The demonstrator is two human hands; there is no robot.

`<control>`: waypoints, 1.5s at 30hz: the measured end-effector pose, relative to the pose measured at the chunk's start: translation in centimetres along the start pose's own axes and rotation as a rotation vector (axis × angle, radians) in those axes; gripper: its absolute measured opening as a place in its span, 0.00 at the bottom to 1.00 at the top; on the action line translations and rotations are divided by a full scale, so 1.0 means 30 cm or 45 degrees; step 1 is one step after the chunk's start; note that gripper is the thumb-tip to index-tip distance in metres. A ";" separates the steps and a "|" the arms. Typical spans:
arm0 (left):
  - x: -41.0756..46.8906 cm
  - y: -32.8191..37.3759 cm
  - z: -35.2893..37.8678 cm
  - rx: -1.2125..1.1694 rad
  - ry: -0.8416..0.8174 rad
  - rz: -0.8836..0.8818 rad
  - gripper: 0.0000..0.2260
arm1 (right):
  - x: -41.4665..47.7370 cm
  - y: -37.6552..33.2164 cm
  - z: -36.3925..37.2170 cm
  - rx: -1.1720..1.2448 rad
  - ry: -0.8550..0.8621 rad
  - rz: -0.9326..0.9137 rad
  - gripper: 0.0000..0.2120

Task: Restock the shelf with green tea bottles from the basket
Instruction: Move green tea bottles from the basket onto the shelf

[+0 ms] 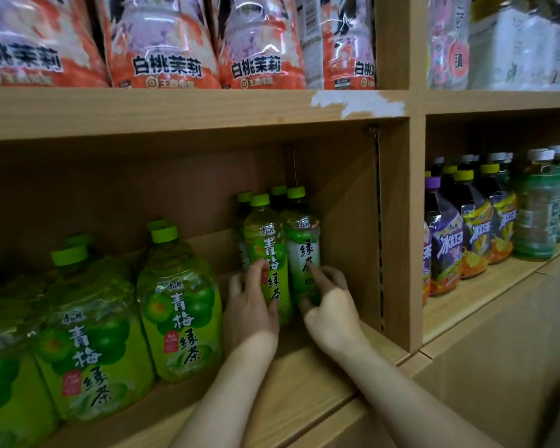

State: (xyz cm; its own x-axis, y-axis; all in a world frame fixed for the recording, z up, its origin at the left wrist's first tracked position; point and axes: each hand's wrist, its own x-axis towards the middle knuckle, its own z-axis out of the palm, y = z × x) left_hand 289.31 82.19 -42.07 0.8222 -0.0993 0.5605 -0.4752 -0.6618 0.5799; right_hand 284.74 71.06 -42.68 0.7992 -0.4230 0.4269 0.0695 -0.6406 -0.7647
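Your left hand (251, 310) reaches into the wooden shelf (307, 379) compartment, fingers spread and wrapped around the lower part of a slim green plum tea bottle (267, 253), thumb on its front label. Just at its 3 o'clock, your right hand (332, 305) rests against a green tea bottle (303, 253) with a white and green label; the index finger points up along the label while the thumb presses near the base, and the other fingers curl behind, so how firmly it grips cannot be told. Both bottles stand upright and touch each other, close to the compartment's right wall. More green-capped bottles (244, 208) stand directly behind them at 12 o'clock.

At 9 o'clock from your hands, large green plum tea jugs (178, 305) fill the left of the same shelf in a row. At 12 o'clock, the shelf above holds orange and pink snack bags (165, 43) with bold black characters. At 3 o'clock, past the wooden divider (411, 234), the neighbouring compartment holds purple and yellow-labelled drink bottles (466, 227).
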 end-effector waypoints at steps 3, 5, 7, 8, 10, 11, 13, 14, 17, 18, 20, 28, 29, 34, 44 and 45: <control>0.006 -0.017 0.002 -0.027 -0.073 -0.022 0.33 | 0.018 -0.004 -0.005 -0.008 -0.097 0.017 0.33; 0.011 -0.010 0.009 -0.037 -0.093 0.007 0.33 | 0.032 -0.002 -0.022 -0.029 -0.150 0.023 0.34; 0.018 -0.008 0.005 -0.038 -0.104 0.023 0.31 | 0.045 -0.006 -0.033 -0.021 -0.214 0.039 0.35; 0.021 -0.011 0.004 -0.032 -0.106 0.024 0.30 | 0.048 -0.009 -0.038 0.004 -0.251 0.058 0.35; 0.017 -0.006 -0.002 0.001 -0.112 0.038 0.29 | 0.050 -0.014 -0.052 0.058 -0.335 0.089 0.35; 0.015 -0.003 -0.004 0.024 -0.123 0.049 0.28 | 0.047 -0.019 -0.061 0.064 -0.373 0.097 0.35; 0.011 0.002 -0.009 0.051 -0.147 0.047 0.27 | 0.036 -0.034 -0.084 0.072 -0.423 0.105 0.36; 0.008 0.006 -0.012 0.052 -0.161 0.035 0.27 | 0.025 -0.043 -0.099 0.098 -0.436 0.117 0.36; 0.002 0.018 -0.013 0.062 -0.187 0.005 0.27 | -0.032 -0.080 -0.171 0.137 -0.416 0.111 0.35; 0.000 0.024 -0.017 0.074 -0.191 0.001 0.27 | -0.055 -0.095 -0.205 0.114 -0.393 0.080 0.35; -0.007 0.035 -0.032 0.110 -0.165 0.036 0.28 | -0.115 -0.124 -0.290 0.059 -0.348 0.003 0.33; -0.107 0.186 -0.151 -0.028 -0.152 0.505 0.13 | -0.404 -0.164 -0.698 -0.144 -0.316 -0.089 0.14; -0.122 0.216 -0.167 -0.086 -0.168 0.582 0.11 | -0.440 -0.162 -0.748 -0.137 -0.319 -0.071 0.14; -0.288 0.393 -0.220 -0.392 -0.252 0.899 0.08 | -0.621 -0.140 -0.955 -0.110 -0.307 0.092 0.28; -0.744 0.731 -0.235 -0.882 -0.668 0.907 0.08 | -1.019 -0.123 -1.287 -0.099 -0.164 0.253 0.33; -0.789 0.760 -0.223 -0.914 -0.704 0.922 0.07 | -1.071 -0.102 -1.321 -0.118 -0.099 0.267 0.29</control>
State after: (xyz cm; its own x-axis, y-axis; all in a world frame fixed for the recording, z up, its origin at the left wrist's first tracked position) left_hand 256.92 74.42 -38.16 0.2253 -0.7109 0.6662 -0.8135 0.2390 0.5302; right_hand 235.21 61.21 -34.94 0.8341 -0.5046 0.2227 -0.1550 -0.6019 -0.7834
